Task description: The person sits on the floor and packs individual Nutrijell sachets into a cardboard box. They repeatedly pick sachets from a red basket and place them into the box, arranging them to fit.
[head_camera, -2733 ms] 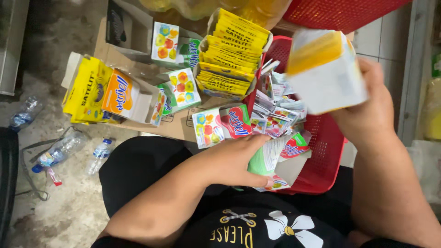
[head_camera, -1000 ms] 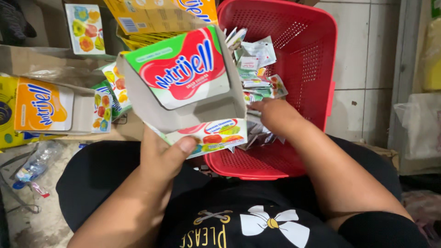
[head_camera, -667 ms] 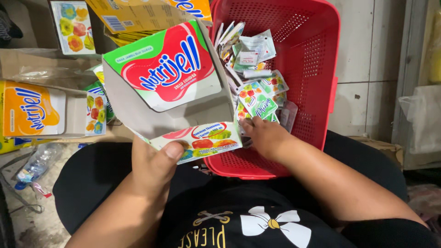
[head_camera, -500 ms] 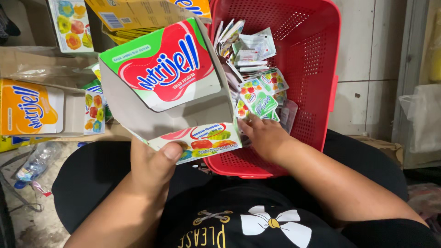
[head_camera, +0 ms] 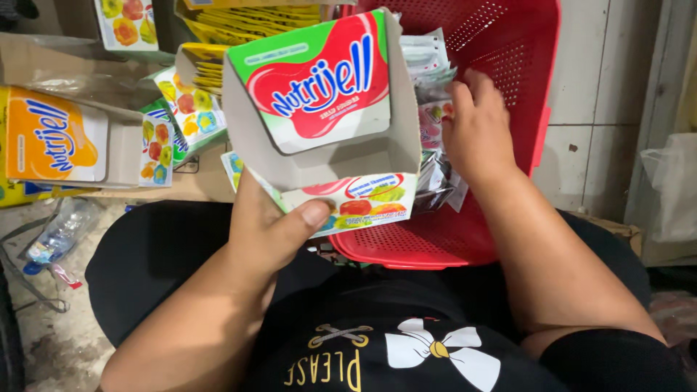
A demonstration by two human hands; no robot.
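Over a red basket, left hand grips an empty carton; right hand spreads on sachets.

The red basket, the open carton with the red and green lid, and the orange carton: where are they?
red basket point(head_camera: 537, 80), head view, perforated right wall.
open carton point(head_camera: 319, 83), head view, raised lid.
orange carton point(head_camera: 54, 134), head view, front face.

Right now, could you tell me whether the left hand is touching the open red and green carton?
Touching. The head view shows the left hand gripping the open carton from below, its thumb pressed flat against the carton's front flap.
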